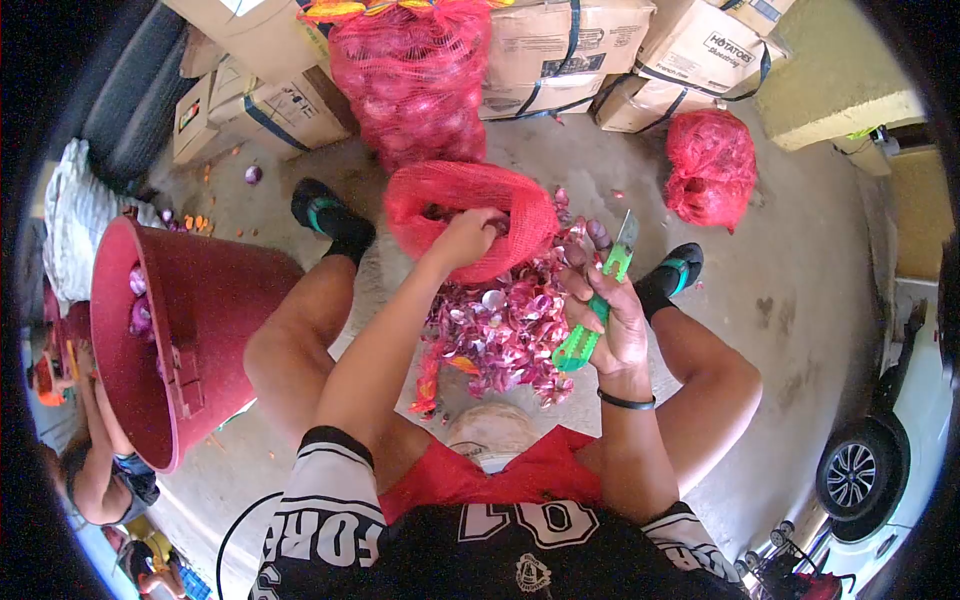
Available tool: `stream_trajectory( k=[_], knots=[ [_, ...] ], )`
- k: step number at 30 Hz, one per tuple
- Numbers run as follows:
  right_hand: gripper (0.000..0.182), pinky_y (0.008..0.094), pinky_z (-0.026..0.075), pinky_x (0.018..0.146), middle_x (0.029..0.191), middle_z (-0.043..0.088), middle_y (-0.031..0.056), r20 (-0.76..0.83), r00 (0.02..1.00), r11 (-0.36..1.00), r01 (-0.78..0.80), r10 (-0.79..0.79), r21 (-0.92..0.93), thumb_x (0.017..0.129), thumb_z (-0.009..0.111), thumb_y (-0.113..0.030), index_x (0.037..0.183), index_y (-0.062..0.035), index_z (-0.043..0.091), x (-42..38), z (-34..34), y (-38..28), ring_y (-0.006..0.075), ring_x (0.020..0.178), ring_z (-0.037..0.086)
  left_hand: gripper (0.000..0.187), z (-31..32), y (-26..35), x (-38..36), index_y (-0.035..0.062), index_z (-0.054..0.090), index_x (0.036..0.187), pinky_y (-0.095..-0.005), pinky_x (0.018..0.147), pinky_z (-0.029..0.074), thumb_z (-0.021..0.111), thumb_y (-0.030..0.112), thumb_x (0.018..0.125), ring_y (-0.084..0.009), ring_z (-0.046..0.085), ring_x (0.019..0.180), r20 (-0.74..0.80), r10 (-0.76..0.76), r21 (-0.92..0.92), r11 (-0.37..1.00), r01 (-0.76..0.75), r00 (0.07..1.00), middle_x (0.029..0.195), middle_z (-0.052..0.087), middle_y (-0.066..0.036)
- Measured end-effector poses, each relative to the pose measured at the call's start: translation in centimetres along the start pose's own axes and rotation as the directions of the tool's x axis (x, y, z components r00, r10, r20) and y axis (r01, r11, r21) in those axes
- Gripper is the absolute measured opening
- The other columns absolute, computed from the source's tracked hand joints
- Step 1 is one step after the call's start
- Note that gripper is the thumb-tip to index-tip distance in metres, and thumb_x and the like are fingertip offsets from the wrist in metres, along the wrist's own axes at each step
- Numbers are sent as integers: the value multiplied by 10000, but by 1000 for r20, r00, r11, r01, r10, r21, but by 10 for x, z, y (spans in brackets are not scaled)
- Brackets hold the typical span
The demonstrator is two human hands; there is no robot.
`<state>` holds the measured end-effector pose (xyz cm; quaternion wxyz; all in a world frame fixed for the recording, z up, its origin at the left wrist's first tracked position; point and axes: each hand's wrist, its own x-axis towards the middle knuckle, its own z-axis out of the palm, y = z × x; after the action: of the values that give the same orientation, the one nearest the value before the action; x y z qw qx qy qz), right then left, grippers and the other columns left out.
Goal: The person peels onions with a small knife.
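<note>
My left hand [468, 240] reaches into the mouth of an open red mesh bag [420, 195] on the floor. Its fingers are curled round a dark red onion [496, 224], mostly hidden by the hand and the netting. In my right hand [618, 315] is a green box cutter [590, 325], held with its bare blade pointing up and away from me. Below and between my hands lies a heap of purple onion skins [510, 335], spread on the concrete between my legs.
A large red tub [215, 300] with a few onions inside stands at my left. Ahead are a full onion sack [410, 90], a smaller red mesh bag [710, 165] and strapped cartons [560, 45]. Another person [95, 450] works at far left; a car [900, 430] is at right.
</note>
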<state>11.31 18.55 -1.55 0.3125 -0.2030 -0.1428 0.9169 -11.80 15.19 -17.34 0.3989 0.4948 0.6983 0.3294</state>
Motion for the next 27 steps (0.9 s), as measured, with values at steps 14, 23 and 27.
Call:
stream_trajectory(
  k=[14,23,27],
  knots=[
    [515,175,350,450,1053,546,87,111,994,998,9,-15,60,902,595,-5,1383,-88,428,-39,12,-16,99,682,471,470,48,6,38,127,536,1263,-518,933,467,595,145,797,-452,542,1122,-61,113,447,891,-74,992,1222,554,-237],
    [431,242,441,569,875,589,45,-169,984,733,-72,-59,-676,980,555,-218,1366,-42,478,-62,-5,-32,124,698,549,462,1,-1,-1,32,472,1329,-416,907,519,595,46,884,-345,607,1109,-254,-260,-434,892,131,931,1286,569,-166],
    [529,352,435,991,1277,580,218,126,958,58,146,-258,-988,1013,469,-321,1414,19,408,-61,-13,-10,294,1180,569,517,-50,79,-81,54,411,1378,-424,942,526,593,-5,897,-289,605,1124,-165,-226,-923,379,-69,960,1270,574,-127]
  ],
)
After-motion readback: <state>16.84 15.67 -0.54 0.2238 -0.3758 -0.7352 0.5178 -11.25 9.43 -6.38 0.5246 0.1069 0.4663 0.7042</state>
